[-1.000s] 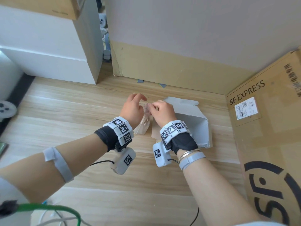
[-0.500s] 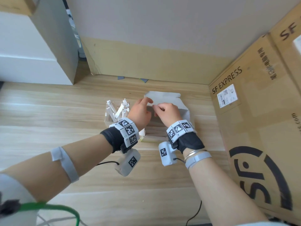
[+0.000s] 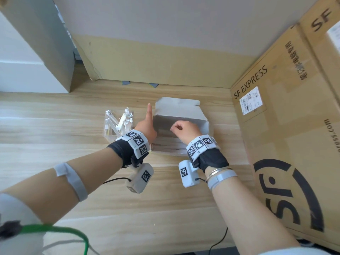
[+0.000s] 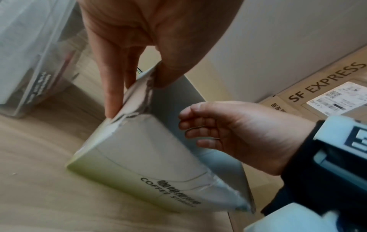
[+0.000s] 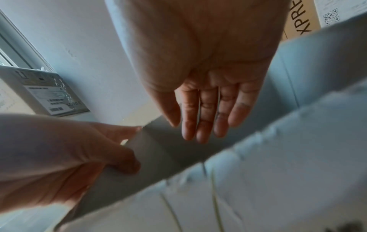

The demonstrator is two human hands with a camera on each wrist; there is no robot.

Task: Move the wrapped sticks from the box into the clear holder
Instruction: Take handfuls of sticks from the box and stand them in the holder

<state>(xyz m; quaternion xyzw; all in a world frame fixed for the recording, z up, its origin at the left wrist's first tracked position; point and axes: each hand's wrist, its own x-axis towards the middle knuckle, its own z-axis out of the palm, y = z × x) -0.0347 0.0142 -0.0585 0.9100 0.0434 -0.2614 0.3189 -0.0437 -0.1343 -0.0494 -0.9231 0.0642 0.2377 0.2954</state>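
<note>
A white cardboard box (image 3: 176, 107) printed COFFEE (image 4: 139, 149) lies on the wooden floor with its lid flap folded back. My left hand (image 3: 147, 126) pinches the box's torn left wall, thumb inside and fingers (image 4: 113, 94) outside. My right hand (image 3: 181, 127) hovers over the box opening with relaxed fingers (image 5: 202, 117) and holds nothing. The clear holder (image 3: 110, 133) stands just left of the box. Several wrapped sticks (image 3: 126, 118) lean in it. My hands and the shadow hide what lies inside the box.
A large SF EXPRESS carton (image 3: 285, 126) stands close on the right. A cardboard sheet (image 3: 156, 61) leans on the far wall, and a white cabinet (image 3: 27, 70) is at the back left. A green cable (image 3: 55, 229) crosses the near left corner.
A second ago both hands were together at a stick by the holder. They have since moved right to the box: the left now pinches its wall and the right has let go and hangs over the opening.
</note>
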